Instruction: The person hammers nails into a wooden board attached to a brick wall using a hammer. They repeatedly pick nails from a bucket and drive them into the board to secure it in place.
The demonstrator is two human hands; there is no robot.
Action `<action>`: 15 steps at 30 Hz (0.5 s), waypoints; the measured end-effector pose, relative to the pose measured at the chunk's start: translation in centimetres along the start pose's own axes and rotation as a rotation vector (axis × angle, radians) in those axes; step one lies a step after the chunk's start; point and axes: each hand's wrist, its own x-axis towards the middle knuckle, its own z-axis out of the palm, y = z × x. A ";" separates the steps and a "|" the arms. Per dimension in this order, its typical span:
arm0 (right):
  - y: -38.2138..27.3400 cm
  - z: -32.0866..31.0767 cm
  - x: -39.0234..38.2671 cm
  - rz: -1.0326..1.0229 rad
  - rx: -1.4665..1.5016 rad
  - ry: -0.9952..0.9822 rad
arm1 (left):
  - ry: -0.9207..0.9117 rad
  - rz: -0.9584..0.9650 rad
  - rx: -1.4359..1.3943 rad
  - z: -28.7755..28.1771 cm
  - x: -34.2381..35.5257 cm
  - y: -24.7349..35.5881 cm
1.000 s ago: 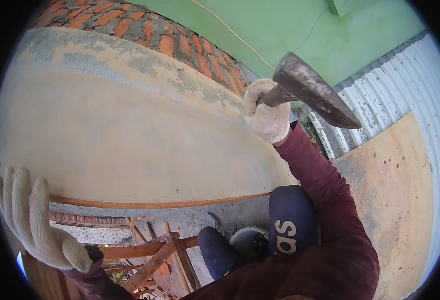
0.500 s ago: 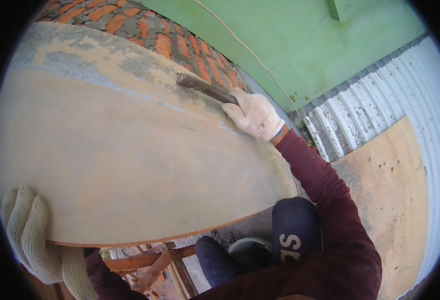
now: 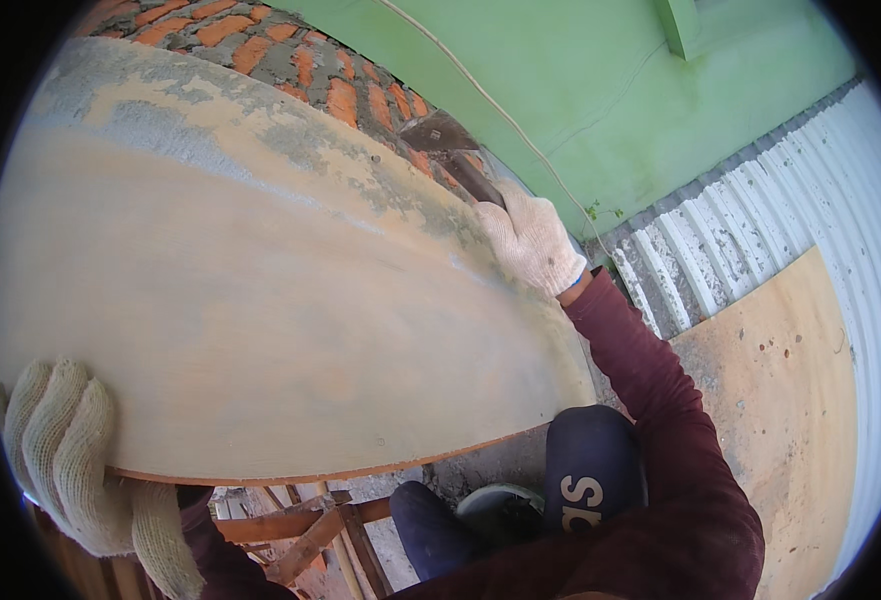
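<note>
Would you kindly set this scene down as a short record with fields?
Left hand: gloved, gripping the lower edge of the plywood sheet.
Right hand: gloved, holding a hammer at the sheet's top edge.
Behind: brick wall, green wall.
Right side: corrugated metal sheet, another board.
Below: wooden frame.

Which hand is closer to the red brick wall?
Right. The right hand, holding a dark metal hammer, is up beside the red brick wall. The left hand grips the plywood board's lower edge, far from it.
</note>
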 end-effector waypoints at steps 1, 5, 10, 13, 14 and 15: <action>-1.0 -0.2 -0.3 -0.096 0.059 0.124 | -0.008 0.006 0.014 -0.1 0.1 -0.1; 0.3 0.5 0.2 -0.219 0.094 0.142 | -0.034 0.012 0.018 -0.5 0.5 -0.1; 0.5 1.7 1.2 -0.055 -0.126 -0.077 | -0.074 0.033 -0.034 -1.0 0.0 -0.2; -1.4 1.5 -0.2 -0.134 0.067 0.127 | -0.113 0.061 -0.022 -1.4 0.1 -0.5; -1.1 1.8 -0.3 -0.177 0.116 0.199 | -0.115 0.067 -0.018 -1.2 0.1 -0.5; -1.1 1.8 -0.4 -0.221 0.167 0.281 | -0.105 0.067 -0.007 -1.3 0.3 -0.7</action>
